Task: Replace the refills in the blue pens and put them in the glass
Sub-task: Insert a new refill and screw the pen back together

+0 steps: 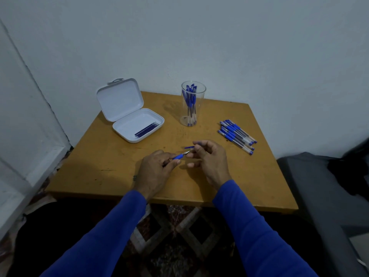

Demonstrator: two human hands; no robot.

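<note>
My left hand (157,168) grips a blue pen (178,156) by its blue grip, the metal tip pointing right. The fingertips of my right hand (207,156) pinch that tip, and a thin blue refill (189,147) also sticks out to the left from the same hand. A clear glass (192,104) with several blue pens stands at the back middle of the table. Several more blue pens (236,135) lie in a pile at the right. An open white case (135,124) at the back left holds several dark blue refills (146,129).
The small wooden table (111,156) stands against a white wall. A dark grey seat (319,186) is at the right, close to the table's edge. A patterned rug lies under the table.
</note>
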